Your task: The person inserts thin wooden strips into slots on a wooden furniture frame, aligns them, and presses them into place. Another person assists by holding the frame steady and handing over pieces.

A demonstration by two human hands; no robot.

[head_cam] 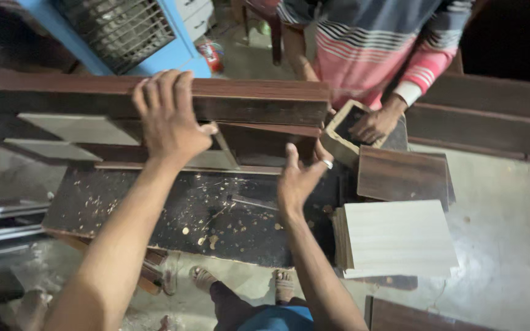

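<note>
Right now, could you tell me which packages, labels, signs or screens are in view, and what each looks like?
Possible package: on the floor at the top, beside the blue cooler; small, red with some green, crumpled; too blurred to be sure.
Labels, signs, screens: none visible on the dark wood panels, the pale stacked boards or near either hand.

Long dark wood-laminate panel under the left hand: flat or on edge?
On edge. The long dark wood-laminate panel stands upright across the speckled black worktop; the left hand grips its top edge, fingers curled over.
</note>
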